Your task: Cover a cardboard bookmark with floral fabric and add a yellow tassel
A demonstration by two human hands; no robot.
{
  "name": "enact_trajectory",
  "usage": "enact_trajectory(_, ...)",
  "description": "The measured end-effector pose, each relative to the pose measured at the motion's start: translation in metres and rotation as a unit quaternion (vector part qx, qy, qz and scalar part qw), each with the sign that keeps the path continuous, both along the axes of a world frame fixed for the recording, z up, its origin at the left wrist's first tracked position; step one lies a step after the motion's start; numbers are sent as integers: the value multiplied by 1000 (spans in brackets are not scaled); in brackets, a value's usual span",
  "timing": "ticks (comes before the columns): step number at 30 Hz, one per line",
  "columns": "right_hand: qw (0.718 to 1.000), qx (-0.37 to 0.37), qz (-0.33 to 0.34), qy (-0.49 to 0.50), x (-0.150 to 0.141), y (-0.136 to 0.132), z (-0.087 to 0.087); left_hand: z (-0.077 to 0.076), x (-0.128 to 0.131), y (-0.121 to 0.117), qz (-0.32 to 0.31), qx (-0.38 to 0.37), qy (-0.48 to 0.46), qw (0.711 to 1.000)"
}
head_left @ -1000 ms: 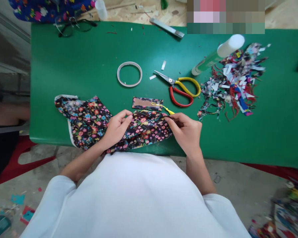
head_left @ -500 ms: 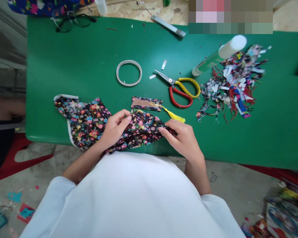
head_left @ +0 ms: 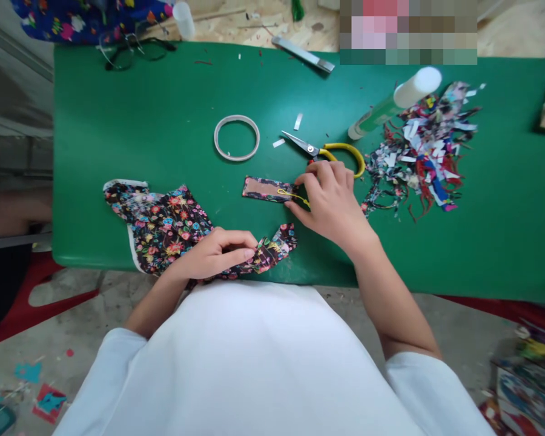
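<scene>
My left hand (head_left: 213,253) is closed in a pinch on the near edge of a black floral fabric (head_left: 163,221) that lies over the front edge of the green table (head_left: 140,121). My right hand (head_left: 329,197) rests further out, fingers curled at the right end of a small fabric-covered tag (head_left: 266,188). The tag's yellow cord (head_left: 290,194) runs in between those fingers, and its tassel is hidden under the hand. The same hand covers the red handle of the scissors (head_left: 345,151), which lie just behind it.
A tape ring (head_left: 237,137) lies mid-table. A glue stick (head_left: 395,100) and a heap of fabric scraps (head_left: 422,148) are at the right. Glasses (head_left: 131,51) and a metal strip (head_left: 302,53) are at the far edge. Another person's arm (head_left: 13,209) shows at the left.
My right hand has let go of the floral fabric and moved forward to the tag's cord, over the tassel. My left hand has slid toward me along the fabric, which is more bunched.
</scene>
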State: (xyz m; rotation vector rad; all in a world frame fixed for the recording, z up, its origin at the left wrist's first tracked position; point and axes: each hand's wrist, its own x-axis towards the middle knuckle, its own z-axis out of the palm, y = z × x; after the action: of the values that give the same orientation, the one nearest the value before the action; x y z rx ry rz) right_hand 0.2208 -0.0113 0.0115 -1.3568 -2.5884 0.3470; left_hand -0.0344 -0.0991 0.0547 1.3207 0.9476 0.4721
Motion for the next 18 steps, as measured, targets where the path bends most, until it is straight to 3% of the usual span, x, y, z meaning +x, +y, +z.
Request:
enact_trajectory(4, 997, 22, -78, -15, -11, -16, -5, 0, -2, 0, 6, 16, -14, 1000)
enact_trajectory(7, 990, 35, -135, 7, -21, -29, -13, 3, -6, 0, -42, 22, -51, 998)
enact_trajectory(11, 987, 30, -151, 43, -28, -35, -18, 7, -11, -1, -110, 30, -90, 989)
enact_trajectory(18, 985, -23, -169, 24, -25, -44, -9, 2, -16, -7, -80, 66, -99, 990)
